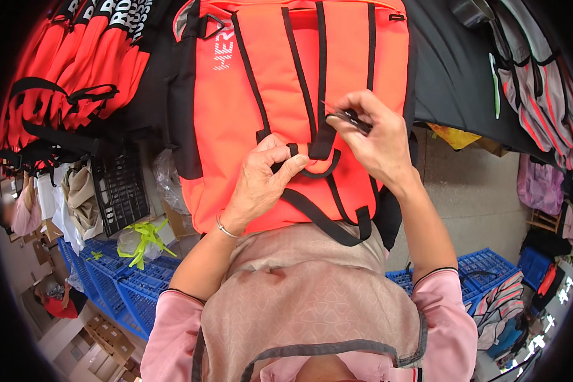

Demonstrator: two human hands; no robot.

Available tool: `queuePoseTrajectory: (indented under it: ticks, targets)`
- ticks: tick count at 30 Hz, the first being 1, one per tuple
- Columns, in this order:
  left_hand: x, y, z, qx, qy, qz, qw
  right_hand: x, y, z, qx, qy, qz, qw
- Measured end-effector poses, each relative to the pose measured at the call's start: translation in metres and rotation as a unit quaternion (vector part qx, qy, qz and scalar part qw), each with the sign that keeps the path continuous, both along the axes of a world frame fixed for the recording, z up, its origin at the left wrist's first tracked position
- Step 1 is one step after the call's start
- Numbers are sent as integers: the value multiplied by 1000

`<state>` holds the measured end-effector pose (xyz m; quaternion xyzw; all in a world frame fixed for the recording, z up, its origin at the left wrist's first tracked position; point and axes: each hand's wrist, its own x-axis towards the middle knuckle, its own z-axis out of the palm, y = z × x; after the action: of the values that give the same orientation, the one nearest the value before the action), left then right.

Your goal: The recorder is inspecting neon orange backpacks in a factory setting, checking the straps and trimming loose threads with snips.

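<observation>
A bright orange backpack (216, 127) with black side panels lies in front of me, its two padded shoulder straps (277, 70) facing up. My left hand (261, 181) is closed, thumb and fingers pinching the lower end of a strap by its black webbing. Just right of it, my right hand (382, 143) is wrapped round a small black hand tool (353, 120) with a thin reddish tip; its exact kind is unclear. That tip is close to the black edging of the right shoulder strap. A loop of black webbing (325, 229) hangs over the bag's near end.
Several red and black pieces (76, 83) are piled at far left, grey ones with red stripes (535, 83) at far right. Blue plastic crates (134, 280) stand on both sides of me. A black crate (118, 191) is at left. Two other people are at the left rim.
</observation>
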<state>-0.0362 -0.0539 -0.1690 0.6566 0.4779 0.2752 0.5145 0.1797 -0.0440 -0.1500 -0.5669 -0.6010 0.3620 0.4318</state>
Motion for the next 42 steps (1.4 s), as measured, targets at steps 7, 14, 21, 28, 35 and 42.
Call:
queuePoseTrajectory:
  ticks: [7,14,21,28,35,42]
  targets:
    - [-1,5,-3,-24,-23,-44,999,-27,7,-33,49,4,31,998]
    - [11,18,6,-114,88,-44,989,-29,-1,-36,-26,40,10,999]
    - [11,8,-8,-118,-35,28,992,-11,-22,-15,75,-15,-114,990]
    - [10,13,-9,-190,-61,-12,980,1,-49,-12,161,-183,164,956]
    - [4,13,-10,-251,-72,-53,964,2,-40,-6,195,-223,253,921]
    - [5,15,-11,-245,-79,-75,963,-11,-54,-18,189,-302,235,904]
